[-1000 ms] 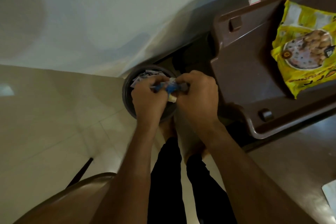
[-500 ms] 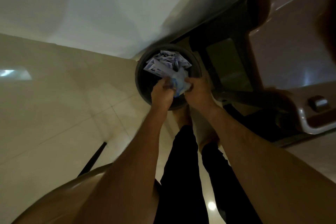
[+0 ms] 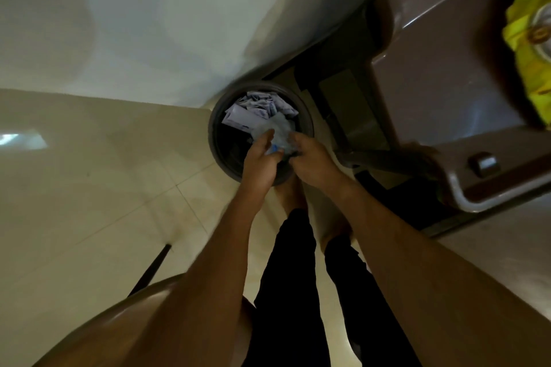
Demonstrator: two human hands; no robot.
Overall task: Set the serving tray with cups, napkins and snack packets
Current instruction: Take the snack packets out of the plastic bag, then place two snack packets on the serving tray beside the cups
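While both hands are hovering over the round bin [image 3: 215,140] on the floor, left hand [image 3: 260,160] and right hand [image 3: 310,158] are jointly pinching a crumpled clear wrapper [image 3: 275,132]. Yellow snack packet [image 3: 529,39] is lying on the brown tray [image 3: 432,74], upper right.

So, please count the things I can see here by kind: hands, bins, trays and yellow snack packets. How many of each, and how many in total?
Hands: 2, the left hand and the right hand, both over the bin
Bins: 1, the round bin with crumpled wrappers inside
Trays: 1, the brown tray
Yellow snack packets: 1, the yellow snack packet on the tray
Total: 5
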